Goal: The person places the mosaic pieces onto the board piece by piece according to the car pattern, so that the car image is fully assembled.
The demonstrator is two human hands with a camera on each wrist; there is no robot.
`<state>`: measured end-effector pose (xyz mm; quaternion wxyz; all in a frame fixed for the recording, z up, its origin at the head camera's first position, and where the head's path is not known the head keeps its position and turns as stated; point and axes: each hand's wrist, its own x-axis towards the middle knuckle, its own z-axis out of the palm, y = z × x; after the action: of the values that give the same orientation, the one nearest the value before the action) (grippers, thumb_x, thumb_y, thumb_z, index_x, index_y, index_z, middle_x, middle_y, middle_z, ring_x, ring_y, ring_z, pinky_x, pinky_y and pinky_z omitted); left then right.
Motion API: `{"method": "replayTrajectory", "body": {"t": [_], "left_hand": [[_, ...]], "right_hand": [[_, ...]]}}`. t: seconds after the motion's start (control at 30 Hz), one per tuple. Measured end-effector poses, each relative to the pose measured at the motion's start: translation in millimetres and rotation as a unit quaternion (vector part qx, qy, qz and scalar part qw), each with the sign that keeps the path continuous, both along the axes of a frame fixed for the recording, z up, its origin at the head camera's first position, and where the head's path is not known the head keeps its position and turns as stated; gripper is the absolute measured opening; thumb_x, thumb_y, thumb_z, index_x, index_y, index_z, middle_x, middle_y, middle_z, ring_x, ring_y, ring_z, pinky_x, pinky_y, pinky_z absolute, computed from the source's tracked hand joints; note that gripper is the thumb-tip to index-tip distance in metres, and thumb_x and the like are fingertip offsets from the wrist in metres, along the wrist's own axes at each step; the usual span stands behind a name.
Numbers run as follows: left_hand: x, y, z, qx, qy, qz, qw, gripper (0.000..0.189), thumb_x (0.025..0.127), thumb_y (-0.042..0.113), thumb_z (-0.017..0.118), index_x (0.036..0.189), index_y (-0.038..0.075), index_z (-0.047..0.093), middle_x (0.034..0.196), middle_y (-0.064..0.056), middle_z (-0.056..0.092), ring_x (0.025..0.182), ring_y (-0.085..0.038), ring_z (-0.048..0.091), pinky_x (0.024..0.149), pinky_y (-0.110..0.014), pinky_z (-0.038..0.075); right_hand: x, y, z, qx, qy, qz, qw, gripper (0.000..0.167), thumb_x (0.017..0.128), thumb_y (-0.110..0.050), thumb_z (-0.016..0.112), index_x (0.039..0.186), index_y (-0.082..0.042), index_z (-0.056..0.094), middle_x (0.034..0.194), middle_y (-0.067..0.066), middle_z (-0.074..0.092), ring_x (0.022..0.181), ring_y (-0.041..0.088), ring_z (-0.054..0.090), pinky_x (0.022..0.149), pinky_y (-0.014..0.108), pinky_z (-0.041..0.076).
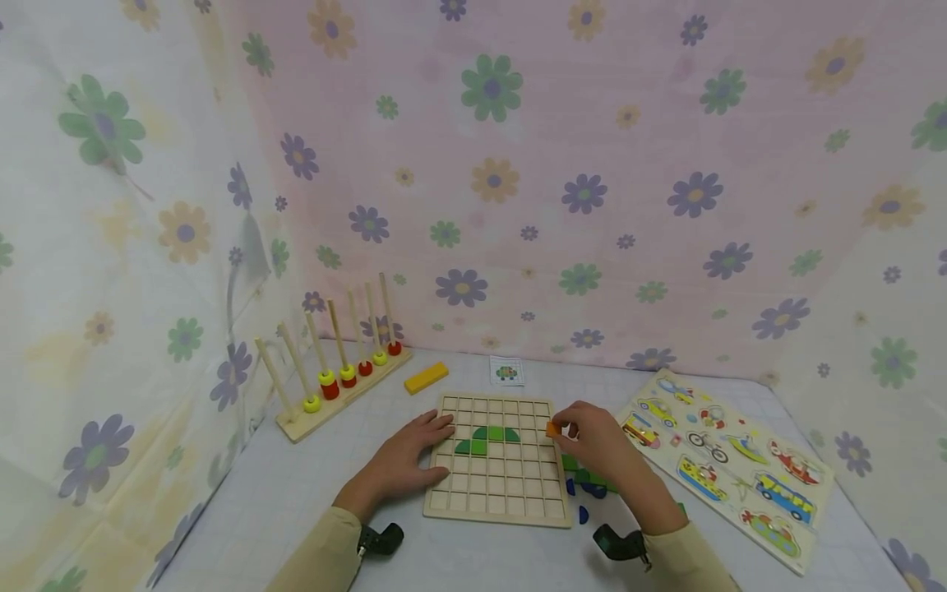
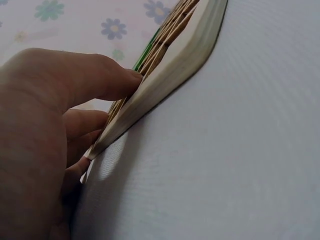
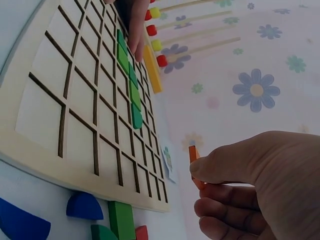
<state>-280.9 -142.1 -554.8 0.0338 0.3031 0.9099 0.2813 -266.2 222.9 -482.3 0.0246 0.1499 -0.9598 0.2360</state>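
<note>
A wooden grid board [image 1: 497,485] lies on the table, with several green pieces [image 1: 479,446] set in its cells. At its left edge rests my left hand [image 1: 403,456], fingers and thumb spread, touching the frame; the left wrist view shows the thumb [image 2: 117,82] lying on the rim. Between thumb and fingers my right hand [image 1: 595,440] pinches a small orange block [image 1: 552,429] above the board's right edge. In the right wrist view the orange block [image 3: 194,162] is held upright, apart from the grid.
Loose blue pieces [image 3: 85,206] and green pieces [image 3: 121,220] lie along the board's right side. A picture card [image 1: 506,371] and a yellow-orange bar [image 1: 426,378] are behind it. A peg rack with rings [image 1: 348,396] stands left; a picture puzzle board [image 1: 728,460] lies right.
</note>
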Motion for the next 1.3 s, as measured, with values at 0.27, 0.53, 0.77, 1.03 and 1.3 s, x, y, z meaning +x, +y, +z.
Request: {"method": "replayTrajectory", "body": {"t": [0.27, 0.53, 0.77, 1.03, 1.3], "left_hand": [[-0.2, 0.7, 2.3, -0.011, 0.011, -0.02, 0.9997, 0.07, 0.101, 0.041, 0.068, 0.163, 0.014, 0.052, 0.174, 0.0, 0.038, 0.163, -0.033, 0.023, 0.125, -0.061, 0.029], [-0.4, 2.7, 3.9, -0.022, 0.016, -0.025, 0.9993, 0.069, 0.102, 0.04, 0.067, 0.164, 0.013, 0.05, 0.175, -0.001, 0.036, 0.164, -0.033, 0.022, 0.127, -0.06, 0.027], [0.6, 2.3, 4.1, -0.022, 0.014, -0.022, 0.9994, 0.069, 0.102, 0.04, 0.067, 0.164, 0.014, 0.051, 0.174, 0.0, 0.037, 0.164, -0.032, 0.022, 0.127, -0.059, 0.027], [2.1, 0.9, 4.5, -0.02, 0.011, -0.016, 0.9996, 0.07, 0.101, 0.04, 0.067, 0.164, 0.014, 0.051, 0.174, -0.001, 0.038, 0.163, -0.032, 0.023, 0.127, -0.06, 0.027], [2.1, 0.9, 2.8, -0.011, 0.01, -0.015, 0.9998, 0.07, 0.101, 0.041, 0.067, 0.163, 0.015, 0.052, 0.173, 0.0, 0.038, 0.163, -0.032, 0.023, 0.126, -0.06, 0.027]], "right_hand": [[1.5, -5, 3.0, 0.0, 0.02, 0.016, 0.9997, 0.017, 0.093, -0.009, 0.085, 0.11, -0.01, 0.082, 0.098, -0.005, 0.068, 0.081, 0.01, 0.058, 0.069, 0.031, 0.054], [-1.2, -15, 5.0, 0.002, 0.03, 0.03, 0.9991, 0.017, 0.092, -0.008, 0.086, 0.108, -0.011, 0.082, 0.097, -0.005, 0.068, 0.081, 0.011, 0.058, 0.068, 0.032, 0.054], [-1.0, -30, 4.3, -0.002, 0.024, 0.032, 0.9992, 0.017, 0.092, -0.007, 0.087, 0.108, -0.012, 0.083, 0.096, -0.006, 0.067, 0.081, 0.01, 0.057, 0.069, 0.032, 0.054], [1.0, -48, 3.0, -0.01, 0.014, 0.032, 0.9994, 0.016, 0.091, -0.009, 0.087, 0.106, -0.012, 0.083, 0.096, -0.007, 0.066, 0.082, 0.011, 0.057, 0.071, 0.031, 0.054], [-0.9, -59, -5.3, -0.002, 0.017, 0.056, 0.9983, 0.015, 0.093, -0.01, 0.087, 0.107, -0.012, 0.082, 0.096, -0.006, 0.067, 0.082, 0.01, 0.058, 0.071, 0.031, 0.055]]}}
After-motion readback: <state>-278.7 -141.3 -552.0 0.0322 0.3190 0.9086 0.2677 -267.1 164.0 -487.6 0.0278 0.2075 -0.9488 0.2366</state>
